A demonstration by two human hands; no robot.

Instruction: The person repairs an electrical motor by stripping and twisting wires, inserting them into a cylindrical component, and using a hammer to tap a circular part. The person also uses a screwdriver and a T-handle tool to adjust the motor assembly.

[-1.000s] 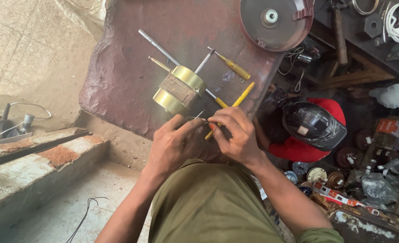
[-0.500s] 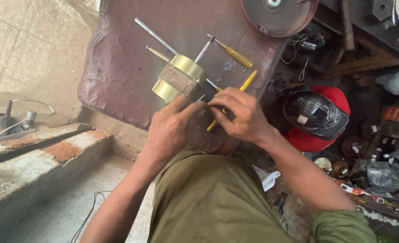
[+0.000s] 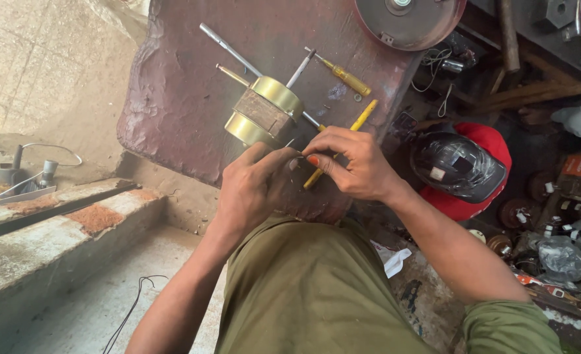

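My left hand (image 3: 254, 190) and my right hand (image 3: 349, 164) meet fingertip to fingertip over my knee, pinching a thin wire (image 3: 292, 148) between them. Just beyond the fingers lies a small brass-coloured motor (image 3: 264, 111) with a brown core and a steel shaft (image 3: 228, 49), resting on a reddish-brown slab (image 3: 179, 111). A yellow pencil-like tool (image 3: 359, 119) runs under my right hand; whether the hand grips it is hidden. A yellow-handled screwdriver (image 3: 346, 78) lies farther back on the slab.
A round metal disc (image 3: 408, 23) sits at the slab's far edge. To the right are a black helmet (image 3: 458, 167) on a red cloth, wires and cluttered parts. A concrete step (image 3: 61, 223) and a loose cable (image 3: 130, 308) are at left.
The view has shifted and drawn slightly nearer to the hands. My hands stay together at the wire, fingers adjusting slightly; the motor and tools have not moved on the slab.
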